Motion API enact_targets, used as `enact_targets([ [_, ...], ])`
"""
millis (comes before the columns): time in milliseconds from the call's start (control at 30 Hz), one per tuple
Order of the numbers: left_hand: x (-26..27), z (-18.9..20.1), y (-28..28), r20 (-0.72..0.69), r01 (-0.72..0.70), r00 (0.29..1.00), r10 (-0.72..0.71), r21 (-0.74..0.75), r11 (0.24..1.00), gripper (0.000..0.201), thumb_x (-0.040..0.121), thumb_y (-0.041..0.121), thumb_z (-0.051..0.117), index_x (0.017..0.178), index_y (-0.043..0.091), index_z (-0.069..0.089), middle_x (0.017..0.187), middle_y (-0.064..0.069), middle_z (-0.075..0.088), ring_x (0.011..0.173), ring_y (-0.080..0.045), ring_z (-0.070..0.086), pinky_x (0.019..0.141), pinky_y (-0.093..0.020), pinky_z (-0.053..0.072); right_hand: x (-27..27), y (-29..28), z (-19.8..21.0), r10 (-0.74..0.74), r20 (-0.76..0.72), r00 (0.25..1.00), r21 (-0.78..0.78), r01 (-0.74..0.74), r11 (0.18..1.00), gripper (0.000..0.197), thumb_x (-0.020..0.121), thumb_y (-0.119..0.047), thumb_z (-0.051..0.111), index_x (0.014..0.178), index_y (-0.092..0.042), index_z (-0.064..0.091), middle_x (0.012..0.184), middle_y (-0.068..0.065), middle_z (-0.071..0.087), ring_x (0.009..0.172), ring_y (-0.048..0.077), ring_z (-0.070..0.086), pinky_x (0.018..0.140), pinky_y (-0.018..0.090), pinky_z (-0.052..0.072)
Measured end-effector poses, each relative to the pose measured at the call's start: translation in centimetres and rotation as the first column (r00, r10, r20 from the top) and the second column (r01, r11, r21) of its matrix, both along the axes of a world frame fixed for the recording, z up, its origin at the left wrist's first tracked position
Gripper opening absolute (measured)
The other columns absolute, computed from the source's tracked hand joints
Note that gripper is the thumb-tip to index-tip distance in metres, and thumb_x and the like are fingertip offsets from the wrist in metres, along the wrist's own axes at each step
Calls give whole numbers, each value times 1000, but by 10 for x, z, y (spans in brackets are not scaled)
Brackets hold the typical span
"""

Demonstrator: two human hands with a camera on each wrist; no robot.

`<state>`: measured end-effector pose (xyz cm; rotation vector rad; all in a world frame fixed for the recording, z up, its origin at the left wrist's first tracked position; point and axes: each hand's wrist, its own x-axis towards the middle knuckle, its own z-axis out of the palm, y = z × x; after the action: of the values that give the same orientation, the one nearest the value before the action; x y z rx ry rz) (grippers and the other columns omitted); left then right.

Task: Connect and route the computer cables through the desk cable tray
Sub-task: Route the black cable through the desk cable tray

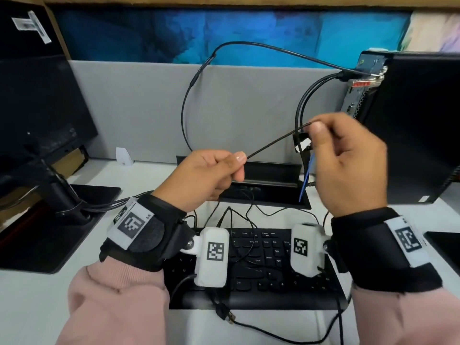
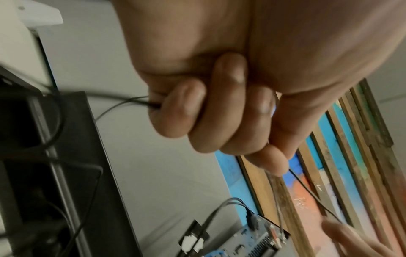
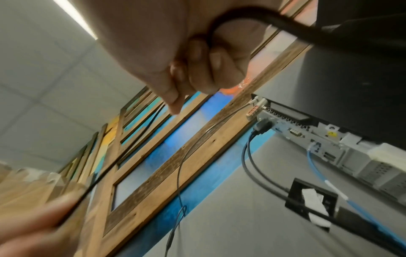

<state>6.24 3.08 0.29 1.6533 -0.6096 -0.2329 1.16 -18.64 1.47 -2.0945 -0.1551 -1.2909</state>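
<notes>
A thin black cable (image 1: 276,140) is stretched taut between both hands above the desk. My left hand (image 1: 211,173) pinches its lower end between thumb and forefinger. My right hand (image 1: 348,155) pinches the upper end, near the back of the black computer tower (image 1: 410,120). In the left wrist view the fingers (image 2: 219,111) curl round the cable (image 2: 312,193); in the right wrist view the cable (image 3: 105,172) runs down from the curled fingers (image 3: 197,73). The open cable tray slot (image 1: 263,188) lies in the desk below the hands, with a blue cable (image 1: 307,175) and black cables dropping into it.
A black keyboard (image 1: 258,262) lies near me with loose thin cables and a USB plug (image 1: 227,314) across it. A monitor (image 1: 37,108) stands at the left on its base. A long black cable (image 1: 189,100) loops over the grey partition (image 1: 139,108) to the tower's ports.
</notes>
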Motion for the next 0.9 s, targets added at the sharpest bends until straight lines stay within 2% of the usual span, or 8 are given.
enact_targets([
  [100,4,-1,8,1,-51,999,51,-25,998,37,87,43,53,64,13,58,48,6,23,44,-11,14,47,-28,9,0,-17,2,-63,-45,997,67,66,996,20,98,-28,52,98,-23,70,82,-7,63,74,12,56,71,37,51],
  [200,6,0,9,20,-71,997,73,-90,993,40,93,42,56,61,18,59,46,8,24,42,-9,13,43,-20,9,4,-18,-3,-104,-220,970,-89,86,992,25,92,-25,53,109,-26,71,109,-5,64,104,16,58,94,45,49],
  [333,3,-1,0,59,-55,996,59,-67,996,37,91,40,53,61,18,60,47,6,24,42,-11,13,43,-20,12,-1,14,-1,75,-181,981,-258,-121,959,45,88,-21,53,133,-21,60,135,-8,57,130,11,47,112,44,35],
  [400,1,-1,-4,53,-28,998,32,-85,996,37,91,38,53,61,19,60,45,6,24,41,-10,14,42,-19,11,-2,31,-6,188,-215,958,-292,-246,924,35,94,-22,55,128,-21,63,125,-10,64,119,8,54,106,42,40],
  [467,-1,-1,-7,44,-8,999,13,-101,995,36,92,37,52,61,19,60,45,7,25,40,-9,14,42,-19,11,-2,40,-11,264,-290,920,-228,-334,915,19,100,-24,53,113,-23,68,102,-12,66,96,8,60,88,37,48],
  [567,-3,-1,-9,22,20,1000,-18,-87,996,39,94,40,53,62,19,60,46,7,24,41,-9,14,43,-21,10,-2,39,-13,202,-264,943,-225,-264,938,18,101,-28,53,92,-22,67,82,-11,60,75,11,56,70,36,47],
  [767,2,1,6,13,-5,1000,5,-20,1000,36,87,44,54,65,16,60,47,7,25,43,-10,14,43,-21,11,-1,11,-4,-41,-86,995,-101,33,994,21,101,-31,52,95,-20,69,81,-11,60,72,10,54,64,32,44],
  [900,4,1,9,54,-51,997,52,-9,999,38,94,40,53,63,18,60,47,7,26,44,-11,14,44,-21,12,4,-3,-6,-121,-207,971,-134,95,986,19,99,-30,52,99,-23,70,92,-6,59,85,15,56,76,40,50],
])
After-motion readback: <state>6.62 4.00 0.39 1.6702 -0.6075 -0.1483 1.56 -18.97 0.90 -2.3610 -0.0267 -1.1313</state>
